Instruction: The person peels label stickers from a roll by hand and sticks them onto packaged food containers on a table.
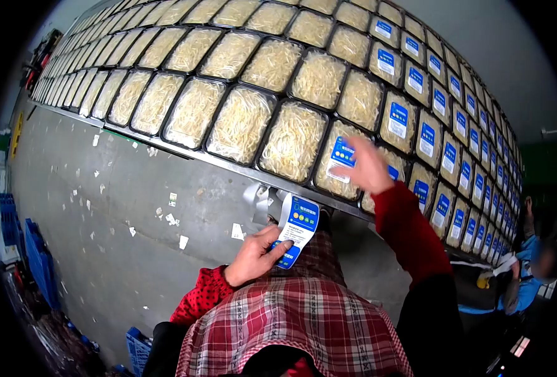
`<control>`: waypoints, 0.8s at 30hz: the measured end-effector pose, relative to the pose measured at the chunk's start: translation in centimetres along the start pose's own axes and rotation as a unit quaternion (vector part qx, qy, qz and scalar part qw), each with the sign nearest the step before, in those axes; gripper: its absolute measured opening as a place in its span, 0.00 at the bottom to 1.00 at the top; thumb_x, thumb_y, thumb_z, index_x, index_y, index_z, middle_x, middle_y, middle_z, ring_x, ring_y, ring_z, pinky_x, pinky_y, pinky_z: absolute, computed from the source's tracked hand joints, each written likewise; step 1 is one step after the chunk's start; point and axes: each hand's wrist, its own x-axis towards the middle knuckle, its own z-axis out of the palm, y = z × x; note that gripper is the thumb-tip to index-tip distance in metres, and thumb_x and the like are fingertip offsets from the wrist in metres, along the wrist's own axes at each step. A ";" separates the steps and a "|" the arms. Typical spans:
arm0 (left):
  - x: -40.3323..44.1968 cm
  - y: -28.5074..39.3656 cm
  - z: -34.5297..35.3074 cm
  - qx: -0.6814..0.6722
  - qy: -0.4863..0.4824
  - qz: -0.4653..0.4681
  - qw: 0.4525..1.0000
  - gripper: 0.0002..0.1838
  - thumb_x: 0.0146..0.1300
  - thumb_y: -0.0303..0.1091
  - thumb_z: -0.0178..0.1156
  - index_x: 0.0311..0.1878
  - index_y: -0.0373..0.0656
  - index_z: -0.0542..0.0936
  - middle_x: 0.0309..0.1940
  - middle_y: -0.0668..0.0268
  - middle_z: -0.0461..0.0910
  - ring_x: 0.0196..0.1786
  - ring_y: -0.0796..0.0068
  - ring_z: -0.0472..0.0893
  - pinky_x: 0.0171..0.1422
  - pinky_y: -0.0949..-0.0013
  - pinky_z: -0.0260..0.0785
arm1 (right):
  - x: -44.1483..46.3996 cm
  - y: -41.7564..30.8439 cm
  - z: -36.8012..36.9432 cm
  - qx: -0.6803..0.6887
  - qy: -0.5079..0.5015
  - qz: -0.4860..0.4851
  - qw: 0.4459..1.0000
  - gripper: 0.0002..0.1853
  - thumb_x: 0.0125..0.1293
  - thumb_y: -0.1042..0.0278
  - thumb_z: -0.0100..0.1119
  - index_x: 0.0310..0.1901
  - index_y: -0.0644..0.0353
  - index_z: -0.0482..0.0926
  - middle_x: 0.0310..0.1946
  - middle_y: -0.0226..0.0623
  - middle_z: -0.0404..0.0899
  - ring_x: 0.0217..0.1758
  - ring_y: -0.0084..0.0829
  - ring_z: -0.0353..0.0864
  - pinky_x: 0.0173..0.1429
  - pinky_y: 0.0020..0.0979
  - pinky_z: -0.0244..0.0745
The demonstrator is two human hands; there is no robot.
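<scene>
My left hand [258, 256] pinches a strip of blue and white labels [300, 220] in front of the plaid apron. Over a wrapped tray of pale sprouts [336, 178] at the table's near edge is my right hand [367, 164], blurred, its fingers spread across a blue and white label [342, 152] on the film. Whether the fingertips touch the label cannot be made out. Just left of it lies an unlabelled sprout tray [292, 142]. Trays to the right, such as this one [398, 120], bear the same blue label.
Rows of black sprout trays cover the long table [228, 164]. A co-worker in blue [529, 276] is at the far right. Paper scraps [183, 242] litter the grey floor. Blue pallets [40, 264] stand at the left.
</scene>
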 end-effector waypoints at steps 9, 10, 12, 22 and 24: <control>0.9 1.3 -2.5 0.131 0.122 0.201 0.963 0.12 0.61 0.29 0.69 0.47 0.37 0.83 0.48 0.57 0.81 0.45 0.54 0.82 0.46 0.63 0.74 | -5.5 -9.5 3.9 0.365 -0.172 -0.058 0.913 0.11 0.64 0.70 0.69 0.44 0.66 0.82 0.32 0.39 0.86 0.33 0.24 0.85 0.39 0.28 0.79; 0.6 1.2 -2.4 0.010 0.083 0.113 0.990 0.11 0.61 0.30 0.70 0.44 0.35 0.84 0.43 0.58 0.83 0.41 0.62 0.83 0.45 0.67 0.75 | -5.4 -10.2 4.1 0.291 -0.106 -0.155 0.938 0.10 0.62 0.68 0.70 0.42 0.64 0.83 0.29 0.44 0.85 0.30 0.33 0.87 0.35 0.31 0.80; -0.2 0.7 -1.9 -0.044 0.079 -0.009 0.996 0.10 0.62 0.30 0.70 0.44 0.35 0.85 0.39 0.59 0.84 0.39 0.68 0.82 0.44 0.68 0.75 | -5.7 -10.8 3.9 0.228 -0.063 -0.189 0.953 0.08 0.62 0.67 0.70 0.38 0.62 0.84 0.29 0.43 0.85 0.31 0.37 0.87 0.35 0.34 0.79; -3.7 -0.1 -1.1 -0.186 0.094 -0.168 0.964 0.11 0.69 0.30 0.65 0.48 0.30 0.84 0.37 0.67 0.86 0.38 0.86 0.79 0.43 0.76 0.75 | 9.9 -4.0 2.8 0.125 -0.015 -0.047 0.991 0.25 0.48 0.58 0.79 0.44 0.61 0.79 0.36 0.49 0.85 0.40 0.44 0.86 0.47 0.42 0.78; -4.1 -0.3 -1.1 -0.179 0.144 -0.130 0.965 0.11 0.69 0.32 0.65 0.44 0.31 0.84 0.30 0.67 0.84 0.33 0.84 0.78 0.38 0.73 0.73 | 10.6 -2.9 5.4 0.088 -0.008 -0.052 0.995 0.27 0.46 0.56 0.79 0.45 0.59 0.78 0.37 0.48 0.85 0.42 0.49 0.86 0.47 0.45 0.78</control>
